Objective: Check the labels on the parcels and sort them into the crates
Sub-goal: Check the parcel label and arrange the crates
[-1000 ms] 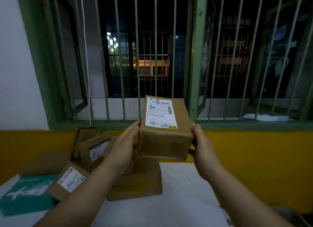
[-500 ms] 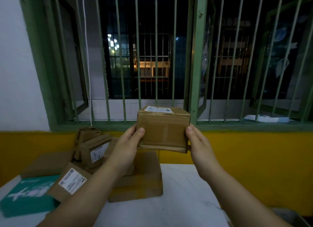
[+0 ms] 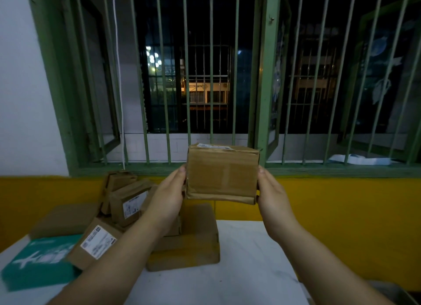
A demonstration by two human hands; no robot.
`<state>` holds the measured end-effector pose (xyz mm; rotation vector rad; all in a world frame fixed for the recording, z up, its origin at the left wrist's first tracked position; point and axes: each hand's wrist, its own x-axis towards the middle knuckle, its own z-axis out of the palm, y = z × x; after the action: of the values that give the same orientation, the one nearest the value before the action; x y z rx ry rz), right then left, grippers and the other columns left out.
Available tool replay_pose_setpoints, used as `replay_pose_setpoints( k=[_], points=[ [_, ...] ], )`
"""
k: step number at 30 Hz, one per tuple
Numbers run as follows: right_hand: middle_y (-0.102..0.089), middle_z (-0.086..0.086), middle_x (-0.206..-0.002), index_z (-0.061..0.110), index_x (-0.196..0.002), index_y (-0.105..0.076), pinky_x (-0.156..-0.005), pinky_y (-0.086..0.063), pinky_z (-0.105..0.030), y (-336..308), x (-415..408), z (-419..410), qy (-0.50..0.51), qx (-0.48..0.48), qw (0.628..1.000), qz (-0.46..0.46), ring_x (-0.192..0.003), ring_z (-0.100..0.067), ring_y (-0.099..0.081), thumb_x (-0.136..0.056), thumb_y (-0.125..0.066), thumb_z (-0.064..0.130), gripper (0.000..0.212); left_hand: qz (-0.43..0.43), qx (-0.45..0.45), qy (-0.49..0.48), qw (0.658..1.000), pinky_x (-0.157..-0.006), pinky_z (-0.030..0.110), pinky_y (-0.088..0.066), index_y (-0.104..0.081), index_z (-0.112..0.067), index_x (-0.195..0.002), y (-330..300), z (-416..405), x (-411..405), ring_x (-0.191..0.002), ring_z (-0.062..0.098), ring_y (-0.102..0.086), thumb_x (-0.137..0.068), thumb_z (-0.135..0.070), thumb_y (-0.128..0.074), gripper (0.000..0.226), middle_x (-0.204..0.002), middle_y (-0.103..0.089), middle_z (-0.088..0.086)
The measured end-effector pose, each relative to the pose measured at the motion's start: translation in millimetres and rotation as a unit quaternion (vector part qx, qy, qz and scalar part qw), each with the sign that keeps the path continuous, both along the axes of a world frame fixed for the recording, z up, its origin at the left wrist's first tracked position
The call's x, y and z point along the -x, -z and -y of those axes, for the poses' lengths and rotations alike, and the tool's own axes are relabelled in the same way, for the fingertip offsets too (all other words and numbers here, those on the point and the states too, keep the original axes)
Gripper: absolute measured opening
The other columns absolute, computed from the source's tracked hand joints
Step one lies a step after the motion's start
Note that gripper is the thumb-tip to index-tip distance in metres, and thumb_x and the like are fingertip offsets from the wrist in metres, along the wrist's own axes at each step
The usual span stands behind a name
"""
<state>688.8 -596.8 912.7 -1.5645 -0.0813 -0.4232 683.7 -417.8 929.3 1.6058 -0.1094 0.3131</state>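
A brown parcel (image 3: 222,173) is clasped between the left hand (image 3: 167,194) and the right hand (image 3: 272,196), each grip closed on a side wall; it is held upright above the bench (image 3: 239,270), its label (image 3: 213,146) turned upward. Both forearms are extended forward. More parcels (image 3: 127,204) are heaped at the bench's left, before a barred green window (image 3: 264,77) and yellow wall (image 3: 341,213).
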Motion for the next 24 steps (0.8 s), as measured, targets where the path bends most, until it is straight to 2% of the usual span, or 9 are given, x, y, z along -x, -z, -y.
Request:
replay_pose_setpoints(
  k=[2, 4, 6, 8, 11, 14, 17, 20, 24],
  points=[
    [-0.064, 0.007, -0.123, 0.029, -0.134, -0.056, -0.096, -0.050, -0.032, 0.2, 0.1, -0.1, 0.001, 0.004, 1.000, -0.001, -0.117, -0.011, -0.057, -0.105, -0.030, 0.040, 0.041, -0.001, 0.006, 0.008, 1.000, -0.097, 0.025, -0.035, -0.052, -0.038, -0.115, 2.4, -0.9, -2.6, -0.111, 0.007, -0.048, -0.105, -0.036, -0.027, 0.027, -0.095, -0.057, -0.023],
    [-0.065, 0.007, -0.122, 0.030, -0.133, -0.058, -0.095, -0.051, -0.033, 0.5, 0.0, 0.4, 0.003, 0.006, 1.000, 0.002, -0.116, -0.011, -0.058, -0.105, -0.030, 0.040, 0.040, 0.004, -0.001, 0.016, 1.000, -0.101, 0.027, -0.036, -0.055, -0.035, -0.122, 3.8, -1.3, -3.5, -0.117, 0.011, -0.050, -0.104, -0.038, -0.026, 0.034, -0.103, -0.060, -0.016],
    [-0.067, 0.008, -0.117, 0.029, -0.129, -0.060, -0.084, -0.052, -0.025, -0.2, 1.5, 0.4, -0.003, 0.001, 1.000, 0.008, -0.109, -0.006, -0.060, -0.105, -0.031, 0.038, 0.039, -0.001, 0.002, 0.013, 1.000, -0.100, 0.028, -0.040, -0.057, -0.033, -0.122, 5.6, -2.5, -4.8, -0.116, 0.012, -0.052, -0.104, -0.039, -0.026, 0.037, -0.108, -0.062, -0.010],
    [-0.069, 0.009, -0.109, 0.032, -0.118, -0.063, -0.075, -0.051, -0.021, -1.2, 3.4, 0.5, -0.005, -0.010, 1.000, 0.010, -0.099, -0.003, -0.063, -0.105, -0.030, 0.036, 0.036, -0.002, 0.023, 0.020, 1.000, -0.095, 0.030, -0.046, -0.062, -0.032, -0.109, 6.6, -3.2, -4.9, -0.111, 0.013, -0.057, -0.103, -0.042, -0.024, 0.040, -0.109, -0.066, -0.005],
    [-0.068, 0.001, -0.103, 0.026, -0.100, -0.064, -0.085, -0.053, -0.034, -2.1, 4.0, 0.3, 0.006, -0.026, 1.000, 0.001, -0.099, -0.013, -0.063, -0.105, -0.029, 0.039, 0.037, -0.001, 0.089, 0.039, 0.995, -0.094, 0.038, -0.050, -0.063, -0.018, -0.102, 6.7, -3.8, -7.8, -0.106, 0.019, -0.064, -0.102, -0.043, -0.023, 0.048, -0.105, -0.071, 0.005],
    [-0.067, -0.002, -0.098, 0.019, -0.092, -0.061, -0.086, -0.051, -0.039, -1.8, 3.4, -0.5, 0.010, -0.030, 0.999, 0.006, -0.096, -0.017, -0.063, -0.102, -0.042, 0.034, 0.026, -0.004, 0.074, 0.016, 0.997, -0.082, 0.036, -0.053, -0.058, -0.016, -0.098, 5.2, -3.5, -9.2, -0.095, 0.017, -0.068, -0.102, -0.038, -0.034, 0.033, -0.098, -0.073, 0.003],
    [-0.064, 0.003, -0.088, 0.020, -0.086, -0.057, -0.069, -0.048, -0.023, -1.6, 4.9, -2.3, 0.021, -0.019, 0.999, 0.020, -0.081, -0.006, -0.058, -0.099, -0.050, 0.025, 0.016, 0.021, 0.020, -0.012, 1.000, -0.079, 0.033, -0.055, -0.056, -0.019, -0.103, 5.4, -3.9, -8.6, -0.093, 0.015, -0.068, -0.099, -0.025, -0.048, 0.011, -0.100, -0.071, 0.000],
    [-0.063, 0.004, -0.087, 0.020, -0.085, -0.057, -0.065, -0.044, -0.020, 0.0, 5.2, -2.1, 0.022, -0.016, 0.999, 0.027, -0.076, -0.002, -0.056, -0.099, -0.051, 0.023, 0.015, 0.031, 0.026, -0.008, 0.999, -0.080, 0.032, -0.055, -0.055, -0.017, -0.105, 5.9, -4.5, -8.5, -0.093, 0.015, -0.069, -0.097, -0.019, -0.051, 0.009, -0.100, -0.071, 0.000],
    [-0.064, 0.005, -0.088, 0.019, -0.086, -0.057, -0.073, -0.048, -0.023, -0.1, 5.4, -2.9, 0.018, -0.027, 0.999, 0.025, -0.080, -0.004, -0.058, -0.100, -0.048, 0.022, 0.018, 0.034, 0.042, 0.004, 0.999, -0.077, 0.031, -0.055, -0.055, -0.016, -0.104, 7.5, -5.9, -10.2, -0.093, 0.014, -0.069, -0.096, -0.016, -0.053, 0.008, -0.101, -0.071, 0.000]
  ],
)
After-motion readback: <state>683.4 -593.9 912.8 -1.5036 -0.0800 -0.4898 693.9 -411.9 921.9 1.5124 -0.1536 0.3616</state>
